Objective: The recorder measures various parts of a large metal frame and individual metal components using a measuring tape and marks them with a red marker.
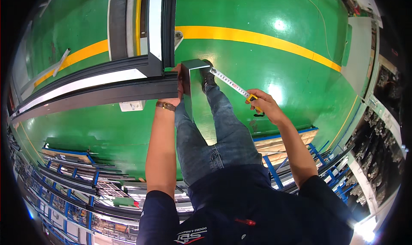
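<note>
In the head view, the right hand [264,101] grips the yellow and black case of a tape measure [253,100], fingers curled about it, so that part of the case is covered. The pale blade [231,85] runs out from the case, up and to the left, toward the upper right end of a bent metal piece [186,78] in front of the person's legs; the markings are too small to read surely, and whether the blade's tip touches the piece or stops just beside it is hard to make out. The left hand [180,90] is at the left side of this piece, largely hidden between it and the end of a dark frame [128,89]; some fingers and the base of the hand show, but I cannot tell how tightly it is closed or what it grips. A watch [166,105] sits on that wrist. The frame's corner stands left of the hand, and its upright bars are cut off at the top. A white block [132,106] shows only partly beneath the lower bar. One dark shoe [209,78] is partly covered by the metal piece, below a leg of the jeans [231,125]. Across the green floor [223,13] runs a yellow stripe [257,39]. The racks [90,189] at the lower left bend toward the dark rim, their contents crowded and indistinct.
</note>
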### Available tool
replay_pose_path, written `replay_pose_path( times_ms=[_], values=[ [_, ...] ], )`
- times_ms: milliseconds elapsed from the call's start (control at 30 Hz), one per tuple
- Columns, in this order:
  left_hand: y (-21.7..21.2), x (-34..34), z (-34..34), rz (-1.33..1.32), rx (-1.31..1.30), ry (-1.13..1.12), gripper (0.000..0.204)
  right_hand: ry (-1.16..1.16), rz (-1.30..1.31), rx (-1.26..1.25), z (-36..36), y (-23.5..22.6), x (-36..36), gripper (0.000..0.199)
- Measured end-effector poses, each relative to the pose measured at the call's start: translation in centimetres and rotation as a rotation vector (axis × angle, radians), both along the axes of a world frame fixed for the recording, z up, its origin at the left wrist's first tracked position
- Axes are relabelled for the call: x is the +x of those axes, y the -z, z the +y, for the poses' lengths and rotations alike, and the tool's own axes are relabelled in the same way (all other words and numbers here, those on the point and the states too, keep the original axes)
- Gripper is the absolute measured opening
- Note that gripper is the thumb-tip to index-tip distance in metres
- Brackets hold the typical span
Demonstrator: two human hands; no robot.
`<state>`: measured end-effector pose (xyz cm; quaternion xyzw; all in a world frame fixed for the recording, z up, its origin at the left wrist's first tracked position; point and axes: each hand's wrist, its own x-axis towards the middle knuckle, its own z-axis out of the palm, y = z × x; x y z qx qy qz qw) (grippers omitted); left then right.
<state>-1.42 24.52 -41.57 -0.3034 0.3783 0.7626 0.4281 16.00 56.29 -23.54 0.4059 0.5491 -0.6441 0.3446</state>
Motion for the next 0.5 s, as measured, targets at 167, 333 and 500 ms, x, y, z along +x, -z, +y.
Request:
replay_pose_path(
  times_ms=[167,333,500],
  values=[
    [-1.8,-1.1,1.5,-0.205,0.271,0.015,0.015,0.065,-0.033,0.074,1.2,0.0,1.0,0.040],
    [-2.1,-1.4,1.2,-0.220,0.298,0.022,0.021,0.076,0.014,0.107,1.1,-0.3,-0.1,0.045],
    [-2.1,-1.6,1.5,-0.181,0.351,0.045,0.036,0.089,0.021,0.149,1.2,-1.0,-0.8,0.042]
  ],
)
